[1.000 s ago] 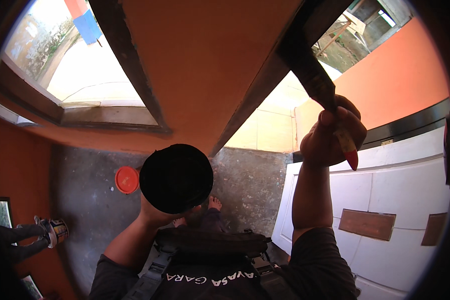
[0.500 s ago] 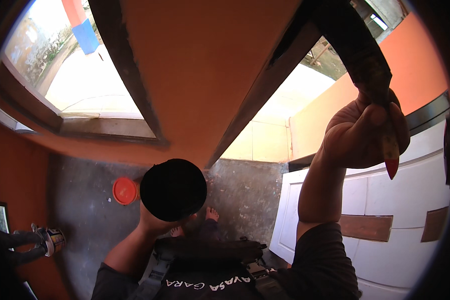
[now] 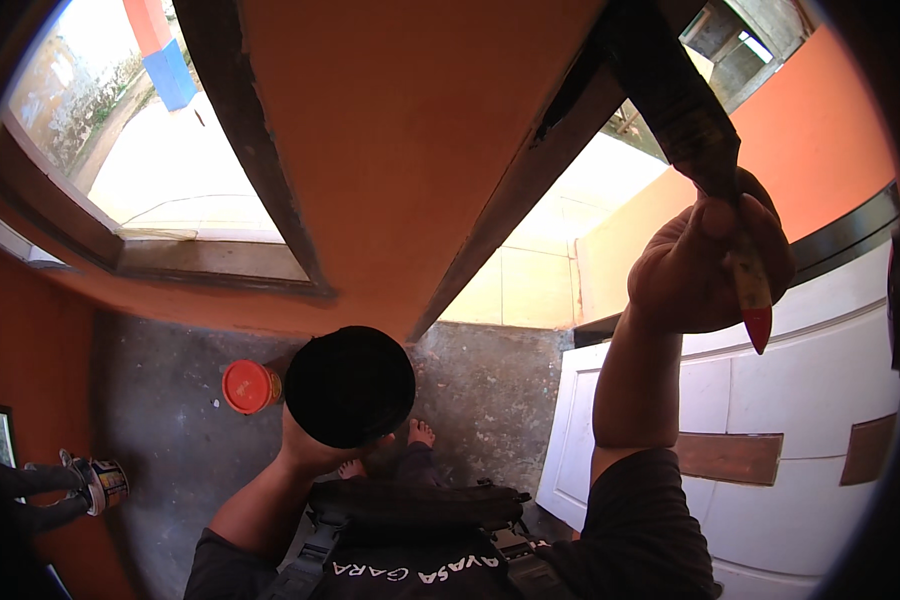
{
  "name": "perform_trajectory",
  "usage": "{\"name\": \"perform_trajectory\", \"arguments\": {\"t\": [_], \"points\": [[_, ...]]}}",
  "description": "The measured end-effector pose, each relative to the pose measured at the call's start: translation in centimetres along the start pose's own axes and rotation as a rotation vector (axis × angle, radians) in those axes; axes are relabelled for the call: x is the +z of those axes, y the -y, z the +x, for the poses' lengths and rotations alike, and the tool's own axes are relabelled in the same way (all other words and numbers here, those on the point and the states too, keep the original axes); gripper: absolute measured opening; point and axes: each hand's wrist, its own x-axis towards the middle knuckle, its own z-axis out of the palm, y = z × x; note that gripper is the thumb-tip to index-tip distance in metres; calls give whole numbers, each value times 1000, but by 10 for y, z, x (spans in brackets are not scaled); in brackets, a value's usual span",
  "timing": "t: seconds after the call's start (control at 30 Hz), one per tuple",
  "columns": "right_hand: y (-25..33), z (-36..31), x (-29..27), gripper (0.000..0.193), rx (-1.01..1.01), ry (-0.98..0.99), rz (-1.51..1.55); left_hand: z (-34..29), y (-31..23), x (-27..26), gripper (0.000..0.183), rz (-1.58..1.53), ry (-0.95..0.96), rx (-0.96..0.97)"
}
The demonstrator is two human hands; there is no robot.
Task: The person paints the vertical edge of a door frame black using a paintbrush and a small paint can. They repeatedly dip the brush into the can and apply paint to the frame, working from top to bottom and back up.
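My right hand [image 3: 705, 265] is raised at the right, its fingers wrapped round the handle of a wide paintbrush [image 3: 682, 120]. Black covers the brush head, and the handle ends in a red tip below my fist. The brush's far end overlaps the dark upper part of a door frame [image 3: 500, 200]; whether it touches is hard to tell in the shadow. Low in the middle, my left hand [image 3: 315, 440] grips a round black tub [image 3: 350, 388] by its side and underside. The tub looks wholly black inside, so its content cannot be made out.
An orange wall [image 3: 400, 130] separates the door frame from a dark window frame [image 3: 210, 258] at left. On the grey floor [image 3: 180, 400] stands a red-lidded bucket [image 3: 248, 386]. Another person's legs [image 3: 45, 495] and a tin [image 3: 107, 484] are at far left. A white door [image 3: 710, 400] stands at right.
My right hand and the paintbrush have shifted left, with the brush head now nearer the frame's upright. My left hand and the tub have barely moved.
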Motion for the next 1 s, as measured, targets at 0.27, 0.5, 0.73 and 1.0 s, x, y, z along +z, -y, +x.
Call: {"name": "perform_trajectory", "arguments": {"t": [0.27,0.5,0.73,1.0], "points": [[2,-9,0,29,21,40,34,-2,1,1,90,8,-5,-22],[7,-13,0,31,12,84,23,-5,2,0,88,-15,-3,-16],[9,-17,-3,30,4,149,-9,-7,5,1,92,-30,-9,-30],[11,-23,-7,31,-8,202,-66,-10,9,1,97,-29,-14,-52]]}}
